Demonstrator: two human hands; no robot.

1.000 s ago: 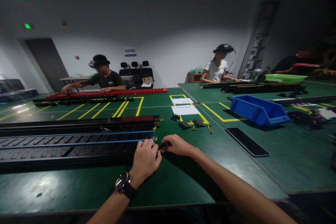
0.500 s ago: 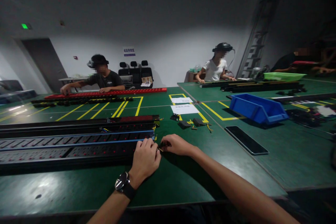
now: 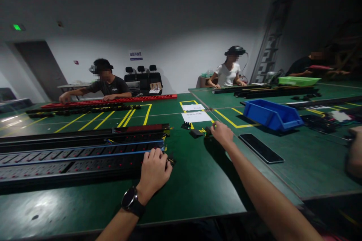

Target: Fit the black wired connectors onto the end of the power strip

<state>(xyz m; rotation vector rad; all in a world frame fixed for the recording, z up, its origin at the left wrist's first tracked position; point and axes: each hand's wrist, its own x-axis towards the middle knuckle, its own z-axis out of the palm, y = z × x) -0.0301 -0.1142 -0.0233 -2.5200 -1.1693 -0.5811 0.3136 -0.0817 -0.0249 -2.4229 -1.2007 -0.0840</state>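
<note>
My left hand (image 3: 155, 171), with a watch on its wrist, is closed over the right end of the nearest long black strip (image 3: 107, 165), which has small red parts along it. A small dark piece with a yellowish wire (image 3: 171, 160) sticks out by its fingertips. Farther right, my right hand (image 3: 222, 134) has its fingers pinched together at a small black part (image 3: 208, 131) on the green table. Its fingertips partly hide that part. Beside it lies another black block (image 3: 195, 133), and a small black bracket (image 3: 187, 125) is behind.
A blue bin (image 3: 273, 116) and a black phone (image 3: 260, 148) lie to the right. Paper sheets (image 3: 196, 116) are behind my right hand. People sit across the table by a red rail (image 3: 113, 100) and black strips (image 3: 271, 91). Another hand (image 3: 355, 152) shows at the right edge.
My right hand has moved away from the strip's end, right and farther back, to the small black parts. My left hand stays at the strip. A hand has appeared at the right edge.
</note>
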